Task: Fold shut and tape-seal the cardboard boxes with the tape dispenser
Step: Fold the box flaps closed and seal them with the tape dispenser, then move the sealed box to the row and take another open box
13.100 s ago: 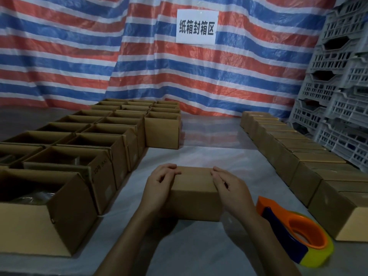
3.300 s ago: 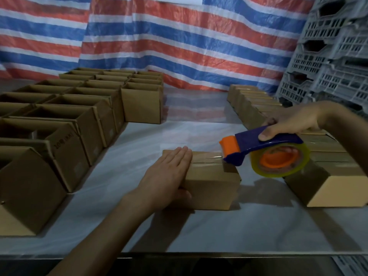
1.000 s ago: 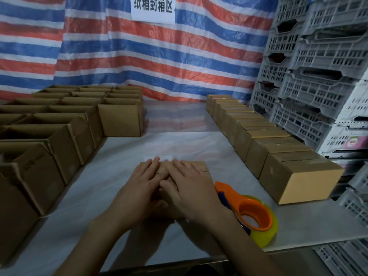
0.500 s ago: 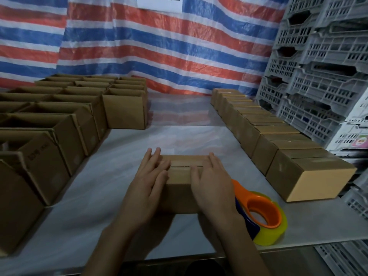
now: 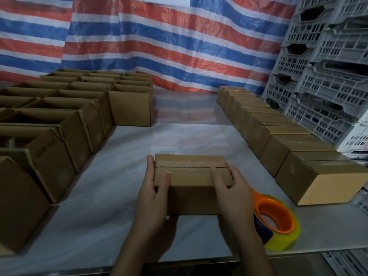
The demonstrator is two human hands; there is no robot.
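Cardboard box (image 5: 191,176) at centre of table (image 5: 189,136), flaps shut, seam looked taped.
Far left, open boxes (image 5: 59,124) stood unsealed, so plenty remained. My left hand (image 5: 153,194) and right hand (image 5: 233,188) gripped its two ends, thumbs on top; tape dispenser (image 5: 276,224) lay beside my right wrist, sealed boxes (image 5: 288,148) lined the right.

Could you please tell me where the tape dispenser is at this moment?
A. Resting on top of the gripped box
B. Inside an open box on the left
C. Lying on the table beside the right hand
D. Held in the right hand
C: the tape dispenser lies on the table just right of the right hand, which, with the left hand, grips the box.
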